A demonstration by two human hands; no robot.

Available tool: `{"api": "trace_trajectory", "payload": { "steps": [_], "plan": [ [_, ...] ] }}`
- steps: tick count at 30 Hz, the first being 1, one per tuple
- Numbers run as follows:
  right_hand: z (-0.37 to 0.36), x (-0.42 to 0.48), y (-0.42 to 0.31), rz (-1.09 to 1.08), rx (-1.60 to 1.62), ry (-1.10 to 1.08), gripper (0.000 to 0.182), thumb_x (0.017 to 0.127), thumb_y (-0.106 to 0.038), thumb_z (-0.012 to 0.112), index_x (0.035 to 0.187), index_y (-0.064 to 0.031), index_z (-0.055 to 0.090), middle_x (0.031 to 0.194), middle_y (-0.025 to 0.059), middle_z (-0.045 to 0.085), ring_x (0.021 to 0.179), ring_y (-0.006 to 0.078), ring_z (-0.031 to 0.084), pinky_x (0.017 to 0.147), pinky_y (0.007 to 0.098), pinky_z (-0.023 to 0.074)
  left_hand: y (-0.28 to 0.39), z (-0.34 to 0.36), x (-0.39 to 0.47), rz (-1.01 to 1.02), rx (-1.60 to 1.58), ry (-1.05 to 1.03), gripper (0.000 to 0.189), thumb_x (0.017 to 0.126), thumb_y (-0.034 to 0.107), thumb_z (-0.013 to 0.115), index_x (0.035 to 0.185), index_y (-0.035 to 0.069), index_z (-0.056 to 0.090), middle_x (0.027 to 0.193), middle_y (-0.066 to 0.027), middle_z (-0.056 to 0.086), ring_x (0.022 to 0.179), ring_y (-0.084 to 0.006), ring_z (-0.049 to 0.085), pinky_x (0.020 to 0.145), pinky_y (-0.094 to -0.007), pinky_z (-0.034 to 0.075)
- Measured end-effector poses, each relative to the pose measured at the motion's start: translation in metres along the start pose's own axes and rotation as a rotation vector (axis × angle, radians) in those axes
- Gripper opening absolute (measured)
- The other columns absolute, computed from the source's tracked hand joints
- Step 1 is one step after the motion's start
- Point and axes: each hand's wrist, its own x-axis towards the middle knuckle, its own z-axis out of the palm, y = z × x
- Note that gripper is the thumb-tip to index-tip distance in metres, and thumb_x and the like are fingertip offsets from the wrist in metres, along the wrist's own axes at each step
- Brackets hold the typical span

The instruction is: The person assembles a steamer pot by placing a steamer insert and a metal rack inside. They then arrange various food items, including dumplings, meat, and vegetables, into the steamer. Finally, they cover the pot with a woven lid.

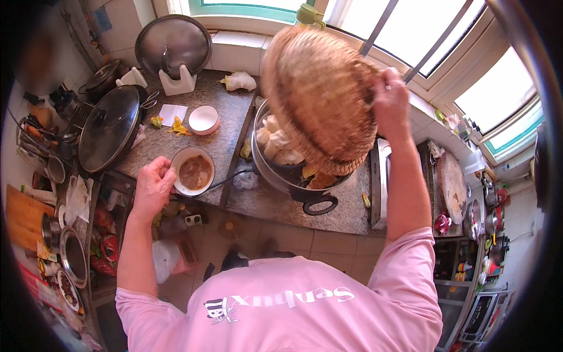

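Note:
My left hand (154, 182) grips the edge or handle of a white cup (192, 172) that holds a brown, lumpy sauce. It is held over the counter's front edge. My right hand (391, 103) holds a woven straw lid (323, 94) tilted up, blurred by motion, above a round electric pot (268, 165) with a black handle. Pale, folded pieces like buns or dumplings (279, 138) show in the pot at the left, and browned pieces (321, 179) at the front right. The straw lid hides the rest of the pot's inside.
On the granite counter (176, 147) stand a pink-and-white bowl (204, 120), yellow flowers (179, 126) and a lidded wok (110, 127). A large pan lid (173, 46) rests in a white stand behind. A black cord runs from the pot. Right of it lie a metal-edged hob (379, 185) and a round chopping board (451, 187).

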Motion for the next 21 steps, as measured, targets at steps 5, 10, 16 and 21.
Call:
{"api": "trace_trajectory", "payload": {
  "steps": [5, 10, 16, 21],
  "plan": [
    [-0.056, 0.002, 0.034, 0.129, -0.029, 0.073, 0.026, 0.094, -0.023, 0.058, 0.084, 0.0005, 0.058, 0.069, 0.0125, 0.058, 0.064, 0.022, 0.053, 0.063, 0.0369, 0.0431, 0.015, 0.018, 0.041, 0.044, -0.051, -0.088, 0.013, 0.091, 0.009, 0.055, 0.085, -0.001, 0.059, 0.057, -0.0004, 0.057, 0.044, -0.0046, 0.048, 0.04, -0.0223, 0.037],
    [-0.089, -0.058, 0.103, 0.251, -0.211, 0.094, 0.026, 0.092, -0.022, 0.061, 0.082, 0.0016, 0.056, 0.066, 0.0111, 0.054, 0.063, 0.0189, 0.048, 0.062, 0.0354, 0.041, 0.017, 0.032, 0.08, 0.106, -0.094, -0.22, 0.014, 0.094, 0.01, 0.053, 0.087, -0.001, 0.059, 0.058, -0.0007, 0.056, 0.041, -0.004, 0.046, 0.035, -0.02, 0.033],
    [-0.092, -0.176, 0.177, 0.558, -0.175, 0.092, 0.023, 0.09, -0.016, 0.062, 0.079, 0.0029, 0.055, 0.068, 0.0103, 0.055, 0.065, 0.0156, 0.048, 0.061, 0.034, 0.0409, 0.047, 0.051, 0.119, 0.135, -0.051, -0.33, 0.015, 0.09, 0.011, 0.055, 0.085, -0.001, 0.06, 0.058, -0.0016, 0.057, 0.043, -0.0057, 0.049, 0.035, -0.0228, 0.035],
    [-0.065, -0.24, 0.182, 0.819, 0.013, 0.146, 0.025, 0.093, -0.015, 0.063, 0.075, -0.0002, 0.054, 0.067, -0.0012, 0.051, 0.064, 0.0072, 0.042, 0.055, 0.0273, 0.037, 0.065, 0.085, 0.162, 0.199, -0.048, -0.427, 0.016, 0.086, 0.012, 0.056, 0.082, -0.003, 0.06, 0.057, -0.0053, 0.058, 0.043, -0.0101, 0.052, 0.037, -0.0259, 0.04]
  ]
}}
